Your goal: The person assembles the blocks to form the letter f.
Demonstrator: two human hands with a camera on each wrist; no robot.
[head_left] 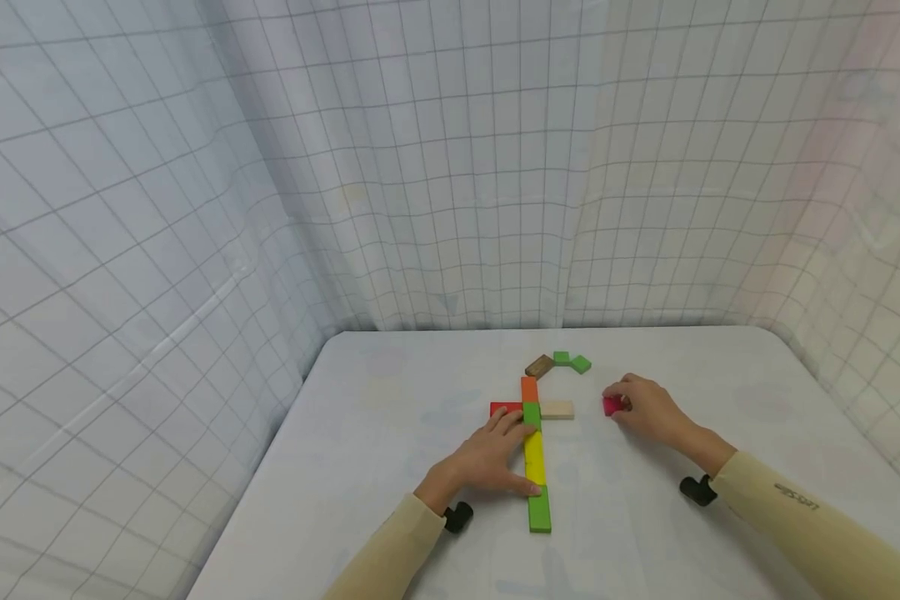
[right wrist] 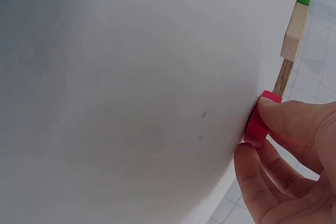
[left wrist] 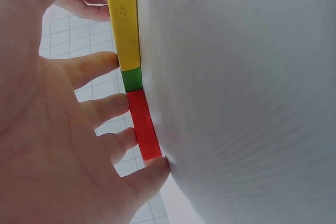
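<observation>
My right hand (head_left: 651, 410) pinches a small pinkish-red block (right wrist: 257, 127) between thumb and fingers, low at the tabletop. My left hand (head_left: 487, 460) rests with spread fingers along a column of flat blocks, touching the yellow block (head_left: 534, 458) and the red block (left wrist: 144, 124). In that column an orange block (head_left: 529, 389) lies at the far end, then a green block (head_left: 532, 414), the yellow one, and another green block (head_left: 540, 510) nearest me. The red block points left from the upper green block; a pale wooden block (head_left: 557, 409) points right.
Beyond the orange block, a brown block (head_left: 540, 367) and two small green blocks, one straight (head_left: 562, 358) and one turned (head_left: 581, 364), form a curve. The white table (head_left: 375, 400) is bordered by hanging grid-patterned curtains (head_left: 450, 167) behind and on both sides.
</observation>
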